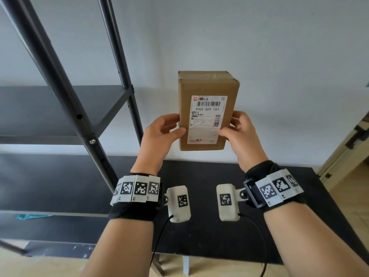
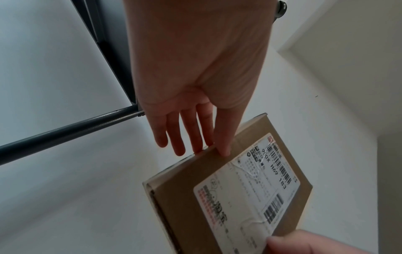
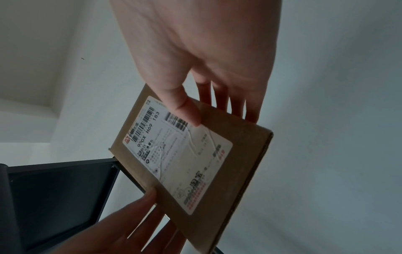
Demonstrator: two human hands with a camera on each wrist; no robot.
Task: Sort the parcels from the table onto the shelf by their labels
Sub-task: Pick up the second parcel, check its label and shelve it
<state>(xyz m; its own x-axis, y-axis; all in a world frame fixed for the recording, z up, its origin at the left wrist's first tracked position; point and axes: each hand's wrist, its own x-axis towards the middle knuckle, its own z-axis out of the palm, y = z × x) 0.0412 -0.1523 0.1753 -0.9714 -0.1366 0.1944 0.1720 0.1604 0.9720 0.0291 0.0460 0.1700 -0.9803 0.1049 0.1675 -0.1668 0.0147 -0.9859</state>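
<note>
I hold a brown cardboard parcel (image 1: 207, 86) upright in the air above the black table (image 1: 205, 238). Its white label (image 1: 206, 118) faces me and reads 900X H69 183. My left hand (image 1: 178, 124) grips the parcel's left edge, thumb on the front and fingers behind. My right hand (image 1: 228, 124) grips the right edge, thumb pressed on the label. In the left wrist view the left hand (image 2: 204, 149) pinches the parcel (image 2: 189, 185) at its edge. In the right wrist view the right hand (image 3: 217, 116) clamps the parcel (image 3: 245, 163) between thumb and fingers.
A black metal shelf (image 1: 50, 108) with slanted posts stands at the left, its boards bare. A teal strip (image 1: 30, 216) lies on a lower board. White wall is behind the parcel. A doorway (image 1: 349, 148) opens at the right.
</note>
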